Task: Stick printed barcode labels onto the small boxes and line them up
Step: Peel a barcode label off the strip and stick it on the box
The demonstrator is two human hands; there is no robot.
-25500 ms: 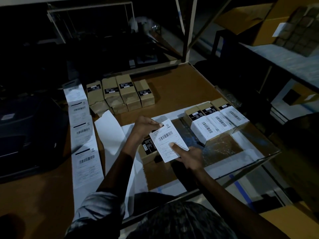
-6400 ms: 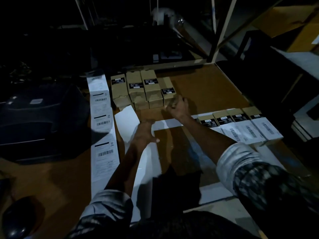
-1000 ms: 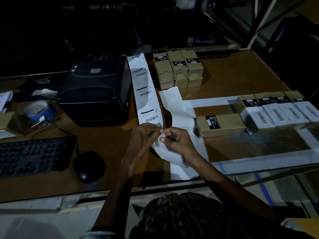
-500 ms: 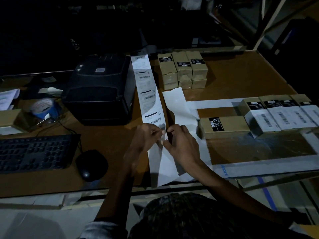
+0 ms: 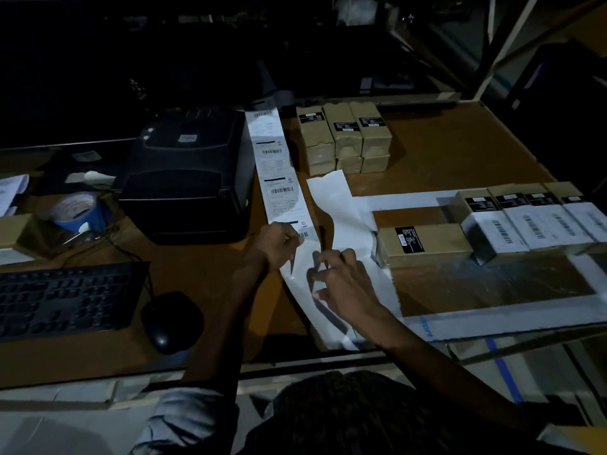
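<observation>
1. I take the black desktop label printer (image 5: 187, 178) as my landmark; it sits on the brown wooden table (image 5: 443, 152), and the whole scene is dim.
2. A long white strip of printed barcode labels (image 5: 276, 169) lies just right of the printer, running from beside its back toward the near edge of the table.
3. My left hand (image 5: 277, 246) is at the strip's near end, in front of the printer's right corner, fingers curled and pinching the label there.
4. My right hand (image 5: 345, 280) is just right of the left one, fingers bent onto the blank white backing paper (image 5: 331, 198); in this poor light it seems to pinch the paper's edge, but I cannot be sure.
5. A stack of plain brown cardboard boxes with black stickers (image 5: 345, 136) stands right of the printer, beyond the strip, level with the printer's back.
6. One brown box lying flat with a black sticker (image 5: 427, 244) rests well right of the printer, just beyond my right hand.
7. A row of brown boxes bearing white barcode labels (image 5: 532, 218) stands side by side farther right, touching that flat box.
8. A black keyboard (image 5: 65, 300) and black mouse (image 5: 170, 320) lie in front of the printer; a blue tape roll (image 5: 77, 211) sits to its left.
</observation>
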